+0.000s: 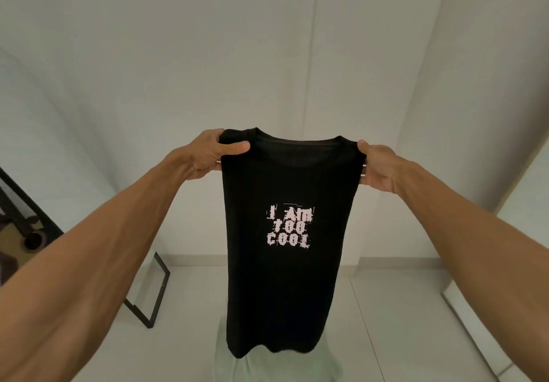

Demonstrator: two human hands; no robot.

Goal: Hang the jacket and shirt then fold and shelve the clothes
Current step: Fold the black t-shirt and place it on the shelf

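A black T-shirt (291, 286) with pale lettering on its chest hangs upright in front of me, its sleeves tucked behind so it looks narrow. My left hand (212, 153) pinches the left shoulder, thumb across the front. My right hand (378, 167) grips the right shoulder at the same height. Both arms are stretched out forward. The hem dangles just above a pale green garment (276, 365) lying on the floor below, partly hidden by the shirt.
A black metal frame (154, 289) leans at the lower left, with dark furniture parts (26, 227) beyond it at the left edge. White wall panels rise ahead and a white panel edge (475, 331) runs along the right. The floor is white.
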